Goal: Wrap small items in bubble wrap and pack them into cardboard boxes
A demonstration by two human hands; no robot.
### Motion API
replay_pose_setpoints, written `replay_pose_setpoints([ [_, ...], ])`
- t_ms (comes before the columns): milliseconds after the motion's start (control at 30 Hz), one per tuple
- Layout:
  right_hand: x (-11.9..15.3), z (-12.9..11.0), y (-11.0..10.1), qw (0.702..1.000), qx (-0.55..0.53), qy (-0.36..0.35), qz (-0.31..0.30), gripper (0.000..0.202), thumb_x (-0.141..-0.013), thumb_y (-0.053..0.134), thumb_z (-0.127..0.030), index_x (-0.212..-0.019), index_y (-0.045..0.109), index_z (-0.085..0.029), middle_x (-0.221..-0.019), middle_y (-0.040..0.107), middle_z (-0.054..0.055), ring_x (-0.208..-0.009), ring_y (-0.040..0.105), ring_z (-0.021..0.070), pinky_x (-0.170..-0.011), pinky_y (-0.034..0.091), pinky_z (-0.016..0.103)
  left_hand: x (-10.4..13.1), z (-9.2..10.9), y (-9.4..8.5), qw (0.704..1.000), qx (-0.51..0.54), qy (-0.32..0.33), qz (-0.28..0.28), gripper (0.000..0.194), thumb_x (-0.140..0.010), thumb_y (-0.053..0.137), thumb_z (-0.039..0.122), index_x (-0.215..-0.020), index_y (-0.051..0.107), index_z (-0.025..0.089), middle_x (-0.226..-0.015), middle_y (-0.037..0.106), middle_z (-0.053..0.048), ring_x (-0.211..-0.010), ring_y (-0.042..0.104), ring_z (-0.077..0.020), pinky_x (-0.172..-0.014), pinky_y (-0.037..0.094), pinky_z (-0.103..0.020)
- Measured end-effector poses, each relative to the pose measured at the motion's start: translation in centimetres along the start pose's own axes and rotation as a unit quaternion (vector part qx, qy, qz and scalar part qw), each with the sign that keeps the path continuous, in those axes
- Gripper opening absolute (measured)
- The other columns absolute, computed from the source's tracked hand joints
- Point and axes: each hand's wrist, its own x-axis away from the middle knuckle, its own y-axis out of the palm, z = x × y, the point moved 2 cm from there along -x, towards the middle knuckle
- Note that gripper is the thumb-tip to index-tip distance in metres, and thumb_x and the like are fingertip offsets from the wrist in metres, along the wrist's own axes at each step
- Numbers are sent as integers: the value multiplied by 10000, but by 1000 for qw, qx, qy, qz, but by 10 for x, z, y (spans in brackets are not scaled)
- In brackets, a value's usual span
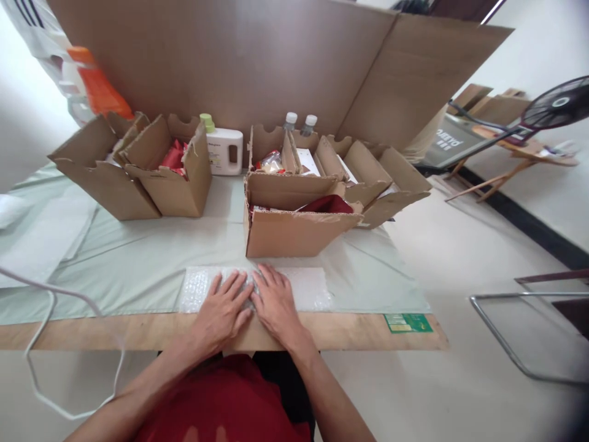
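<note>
A strip of bubble wrap [304,287] lies along the front of the table, on the pale green cloth. My left hand [223,310] rests flat on its left half, fingers spread. Beside it my right hand [276,301] lies palm down near the middle of the strip, its fingers stretched forward. The two hands almost meet at the thumbs. Just beyond my fingertips stands an open cardboard box [294,233] with dark red fabric [329,204] inside.
More open cardboard boxes [184,190] stand at the left and behind, with a white bottle [225,150] between the groups. White sheets [50,236] lie at the left, near a white cable [69,417]. A tall cardboard panel [230,61] rises behind.
</note>
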Motion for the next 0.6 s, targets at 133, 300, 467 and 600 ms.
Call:
replay_pose_setpoints([
  [133,33,37,0,998,35,33,47,457,-1005,488,-333,-1429,571,-182,-1524,544,147,-1414,475,337,-1114,389,534,33,-40,-11,996,-20,-66,47,478,-956,540,380,-1427,586,313,-1590,483,-93,-1508,364,-363,-1239,113,-628],
  [300,80,91,-27,982,49,109,145,393,-1027,444,-408,-1287,660,-207,-1437,616,148,-1342,548,331,-1061,427,520,62,-69,-42,973,-52,-154,163,403,-971,476,450,-1263,686,269,-1495,569,-144,-1480,382,-397,-1222,175,-621],
  [467,53,116,-47,974,37,147,167,426,-993,448,-397,-1315,625,-181,-1425,614,170,-1325,555,330,-1043,439,518,42,-78,-44,963,-66,-173,198,421,-906,518,445,-1210,671,197,-1421,592,-196,-1457,384,-421,-1199,261,-604],
  [600,18,124,-43,981,6,159,108,355,-905,481,-334,-1132,689,-157,-1367,642,196,-1263,590,352,-997,455,528,26,-80,-31,959,-104,-187,183,332,-864,536,388,-1081,690,189,-1348,638,-191,-1415,438,-419,-1153,336,-608],
])
